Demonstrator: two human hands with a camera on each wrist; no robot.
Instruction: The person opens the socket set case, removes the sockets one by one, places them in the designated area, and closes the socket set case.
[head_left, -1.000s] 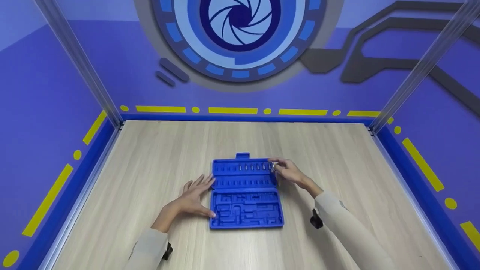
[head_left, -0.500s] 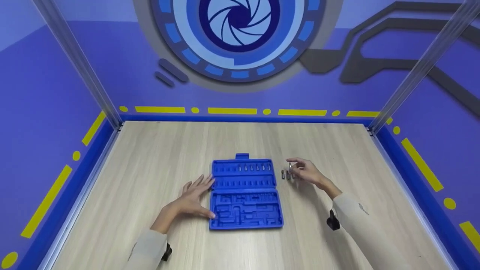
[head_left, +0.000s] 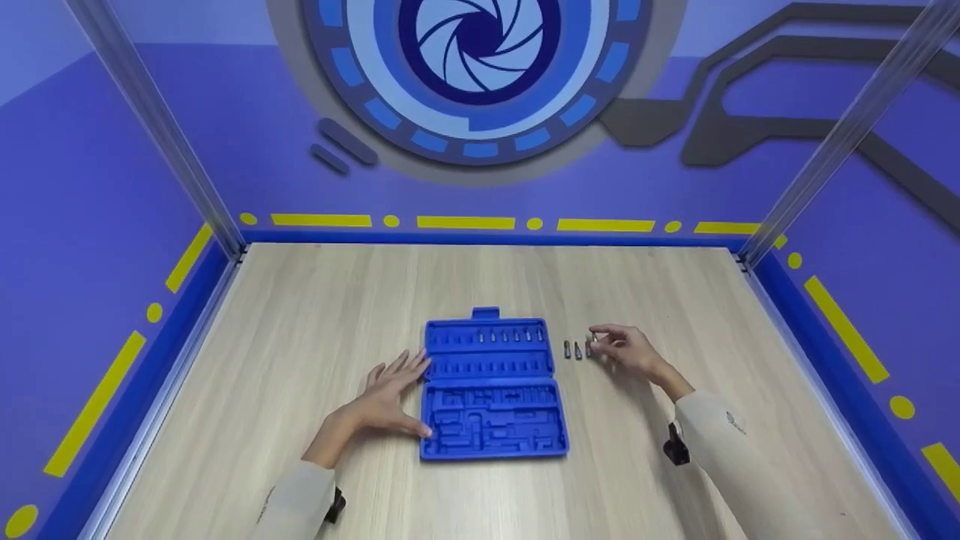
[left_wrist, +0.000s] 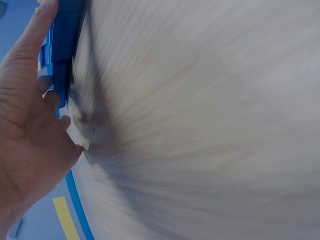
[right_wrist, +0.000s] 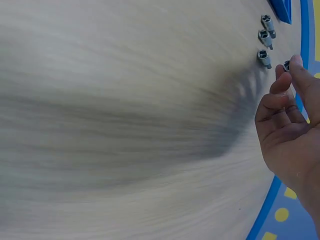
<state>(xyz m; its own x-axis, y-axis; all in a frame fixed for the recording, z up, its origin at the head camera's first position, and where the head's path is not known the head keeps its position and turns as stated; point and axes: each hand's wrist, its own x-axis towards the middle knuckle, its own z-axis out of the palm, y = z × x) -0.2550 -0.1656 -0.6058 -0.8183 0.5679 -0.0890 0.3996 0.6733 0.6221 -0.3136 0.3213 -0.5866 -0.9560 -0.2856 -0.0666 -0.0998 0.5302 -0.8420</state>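
A small metal piece [head_left: 595,337] is off to the right of the case, pinched in the right hand [head_left: 634,350]. That hand's grip is narrowed to thumb and fingertip, with the piece mostly covered, so whether it touches the counter [head_left: 360,292] cannot be told. The hold is on so little surface that the likeliest slip is the piece twisting or dropping as the fingers let go.

Just beside it on the left stand or lie three loose pieces [head_left: 578,351] in a row; which of the two is hard to tell. The lower fingers hang close to the nearest one, so a small sideways drift could knock it over or set it rolling into its neighbours.

Further left is the unfolded blue case [head_left: 495,455], with a short row of metal pieces [head_left: 504,335] in its upper half. The left hand [head_left: 386,397] has its grip spread and empty, thumb and fingertips at the case's left edge. A push there could probably slide the case rightward into the loose row, since nothing visible braces its far side.
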